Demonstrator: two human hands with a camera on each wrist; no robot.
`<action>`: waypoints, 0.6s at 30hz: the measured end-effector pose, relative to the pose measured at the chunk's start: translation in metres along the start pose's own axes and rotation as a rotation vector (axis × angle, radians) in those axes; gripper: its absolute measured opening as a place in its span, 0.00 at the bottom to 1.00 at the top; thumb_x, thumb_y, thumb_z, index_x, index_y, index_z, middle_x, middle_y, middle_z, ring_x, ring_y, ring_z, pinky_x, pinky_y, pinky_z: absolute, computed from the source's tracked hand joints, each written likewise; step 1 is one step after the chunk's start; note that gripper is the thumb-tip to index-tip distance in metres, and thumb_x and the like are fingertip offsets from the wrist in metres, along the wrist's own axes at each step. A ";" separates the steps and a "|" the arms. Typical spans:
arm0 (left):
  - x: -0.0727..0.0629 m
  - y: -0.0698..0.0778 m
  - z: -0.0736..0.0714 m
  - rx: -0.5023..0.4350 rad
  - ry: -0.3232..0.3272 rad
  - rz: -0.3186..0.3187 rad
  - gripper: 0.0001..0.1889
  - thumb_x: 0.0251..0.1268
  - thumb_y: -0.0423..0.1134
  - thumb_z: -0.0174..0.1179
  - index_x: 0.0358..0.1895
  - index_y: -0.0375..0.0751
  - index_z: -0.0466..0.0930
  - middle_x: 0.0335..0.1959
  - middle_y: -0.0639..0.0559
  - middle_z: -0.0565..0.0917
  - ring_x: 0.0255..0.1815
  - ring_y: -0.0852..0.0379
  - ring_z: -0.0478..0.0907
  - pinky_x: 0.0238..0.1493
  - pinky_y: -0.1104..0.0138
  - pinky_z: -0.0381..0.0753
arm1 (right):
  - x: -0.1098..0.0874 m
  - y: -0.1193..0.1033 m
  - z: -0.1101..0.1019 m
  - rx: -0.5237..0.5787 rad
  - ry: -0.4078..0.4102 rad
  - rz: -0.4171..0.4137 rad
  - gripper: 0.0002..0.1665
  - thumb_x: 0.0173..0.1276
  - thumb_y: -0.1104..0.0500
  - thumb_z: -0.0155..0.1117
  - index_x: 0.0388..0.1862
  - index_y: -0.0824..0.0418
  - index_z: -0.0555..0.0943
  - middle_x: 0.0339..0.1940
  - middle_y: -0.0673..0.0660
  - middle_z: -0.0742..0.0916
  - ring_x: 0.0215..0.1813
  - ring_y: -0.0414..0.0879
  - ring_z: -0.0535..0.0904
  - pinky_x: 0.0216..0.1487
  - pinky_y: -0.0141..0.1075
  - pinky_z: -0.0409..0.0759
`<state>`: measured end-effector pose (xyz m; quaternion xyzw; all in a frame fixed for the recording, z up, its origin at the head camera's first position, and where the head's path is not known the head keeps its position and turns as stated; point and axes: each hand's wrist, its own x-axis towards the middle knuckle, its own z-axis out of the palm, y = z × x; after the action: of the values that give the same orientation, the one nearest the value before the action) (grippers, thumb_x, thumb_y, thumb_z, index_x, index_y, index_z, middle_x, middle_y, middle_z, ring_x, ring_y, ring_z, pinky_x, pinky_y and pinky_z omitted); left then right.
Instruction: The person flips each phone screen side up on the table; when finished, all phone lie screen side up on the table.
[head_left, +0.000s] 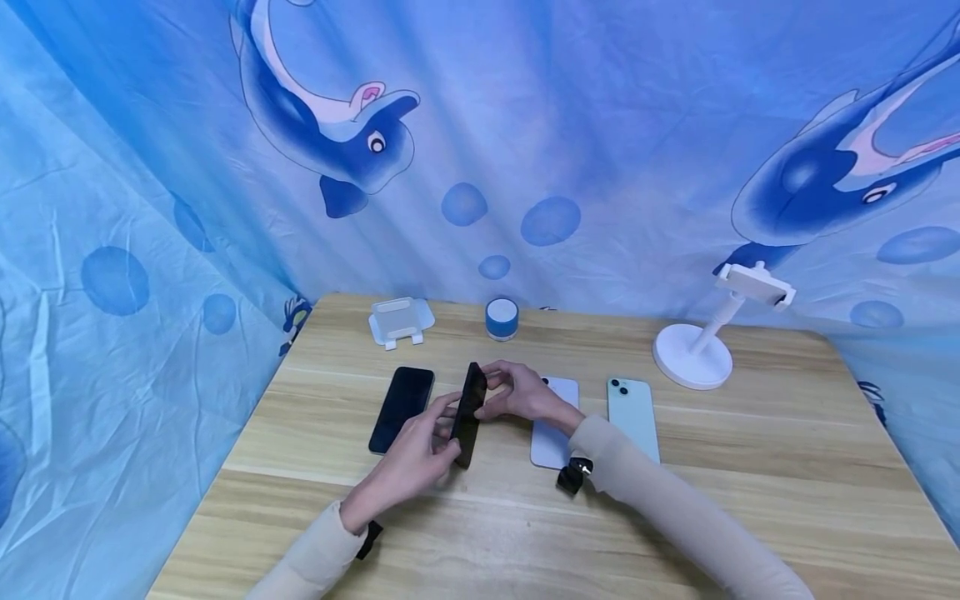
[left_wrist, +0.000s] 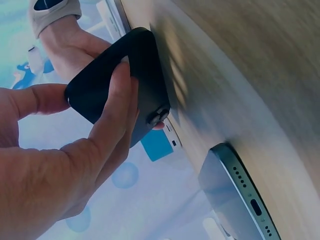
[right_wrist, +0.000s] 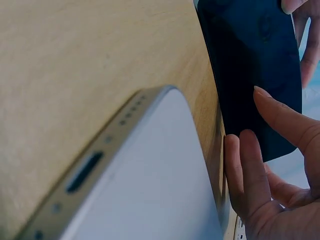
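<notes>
A black phone [head_left: 467, 417] stands tilted up on its long edge over the table, held between both hands. My left hand [head_left: 412, 454] grips its near end, with the thumb at one edge and fingers across the camera side, as the left wrist view shows. At the far end, my right hand [head_left: 522, 393] pinches the phone, its thumb on the dark screen [right_wrist: 250, 55] in the right wrist view. Another dark phone [head_left: 402, 408] lies left of it. Under the right forearm is a pale lavender phone [head_left: 553, 442], partly hidden.
A pale green phone [head_left: 632, 417] lies face down to the right. Along the back are a white folding phone holder [head_left: 397, 319], a blue and white cylinder [head_left: 502, 321] and a white phone stand [head_left: 693, 358] on a round base. A blue dolphin curtain [head_left: 480, 150] hangs behind.
</notes>
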<state>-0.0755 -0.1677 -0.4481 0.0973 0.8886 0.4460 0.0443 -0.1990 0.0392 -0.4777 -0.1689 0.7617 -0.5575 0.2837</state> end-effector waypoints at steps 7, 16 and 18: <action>-0.001 -0.002 -0.005 0.038 0.017 -0.010 0.36 0.65 0.26 0.61 0.78 0.39 0.67 0.55 0.42 0.84 0.46 0.55 0.84 0.43 0.71 0.82 | 0.001 -0.001 0.003 -0.044 0.040 0.007 0.41 0.58 0.63 0.82 0.70 0.58 0.77 0.55 0.65 0.86 0.44 0.49 0.92 0.55 0.39 0.85; -0.001 -0.011 -0.009 0.042 0.018 -0.052 0.37 0.56 0.24 0.70 0.73 0.31 0.71 0.49 0.43 0.82 0.43 0.56 0.81 0.38 0.72 0.83 | 0.001 -0.002 0.009 -0.191 0.134 0.036 0.42 0.53 0.56 0.86 0.68 0.56 0.80 0.60 0.60 0.83 0.34 0.41 0.88 0.60 0.44 0.81; -0.001 -0.012 -0.010 0.053 0.007 -0.058 0.40 0.53 0.25 0.74 0.73 0.30 0.70 0.49 0.43 0.81 0.42 0.56 0.81 0.36 0.72 0.82 | 0.001 -0.002 0.010 -0.212 0.144 0.042 0.42 0.52 0.55 0.87 0.68 0.55 0.81 0.60 0.59 0.83 0.32 0.40 0.87 0.60 0.43 0.80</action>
<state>-0.0780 -0.1825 -0.4519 0.0708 0.9026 0.4214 0.0517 -0.1938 0.0307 -0.4776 -0.1414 0.8380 -0.4785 0.2207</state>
